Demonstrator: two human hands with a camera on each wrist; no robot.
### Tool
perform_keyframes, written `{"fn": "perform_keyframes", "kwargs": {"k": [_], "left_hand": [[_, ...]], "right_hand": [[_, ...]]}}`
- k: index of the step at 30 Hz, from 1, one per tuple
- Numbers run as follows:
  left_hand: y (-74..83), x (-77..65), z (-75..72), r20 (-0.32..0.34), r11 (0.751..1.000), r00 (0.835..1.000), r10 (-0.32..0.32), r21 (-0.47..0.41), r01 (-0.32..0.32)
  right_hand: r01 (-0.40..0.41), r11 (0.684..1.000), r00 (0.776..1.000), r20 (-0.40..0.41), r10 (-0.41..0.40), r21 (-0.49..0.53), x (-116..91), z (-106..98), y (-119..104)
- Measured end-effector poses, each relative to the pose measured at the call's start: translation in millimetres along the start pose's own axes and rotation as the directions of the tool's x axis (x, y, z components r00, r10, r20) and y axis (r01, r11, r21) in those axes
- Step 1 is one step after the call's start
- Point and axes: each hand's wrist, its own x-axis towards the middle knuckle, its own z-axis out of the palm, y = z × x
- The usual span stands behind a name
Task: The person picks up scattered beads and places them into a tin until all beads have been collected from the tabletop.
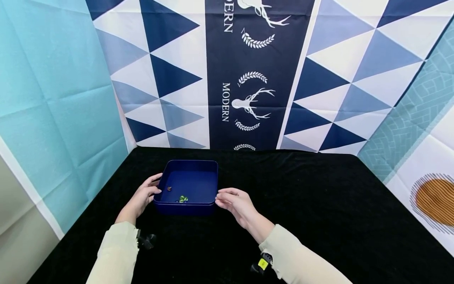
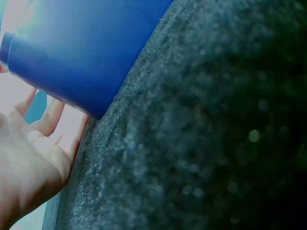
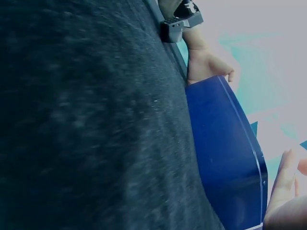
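A square blue open-topped box (image 1: 191, 179) stands on the black cloth, toward the left of the table. Its left wall is held by my left hand (image 1: 140, 196), thumb at the rim and fingers along the outside. At the front right corner, the fingertips of my right hand (image 1: 238, 205) hold the rim. A small brown piece (image 1: 169, 189) lies inside near the left wall, and a small green-and-yellow piece (image 1: 183, 198) by the front wall. In the left wrist view, the left fingers (image 2: 50, 117) reach behind the box wall (image 2: 91, 57); the right wrist view shows both hands beside it.
Black cloth (image 1: 301, 205) covers the table and stretches to the right of the box. Patterned blue and white sheets (image 1: 173, 79) hang behind, with a light blue one (image 1: 64, 90) at the left. Dark wrist devices (image 1: 146, 240) sit at both sleeves.
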Motion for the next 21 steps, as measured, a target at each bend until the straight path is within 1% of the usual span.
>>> {"fn": "perform_keyframes", "kwargs": {"k": [10,21], "left_hand": [[0.7,-0.6,-2.2,-0.001,1.000,1.000,-0.011,-0.006,0.011],[3.1,-1.0,-2.1,0.009,1.000,1.000,-0.011,-0.005,0.011]], "right_hand": [[-0.023,1.000,0.999,-0.027,0.023,-0.004,-19.4,-19.9,0.2],[-0.064,0.998,0.998,0.014,0.065,-0.024,-38.7,-53.3,-9.4]]}}
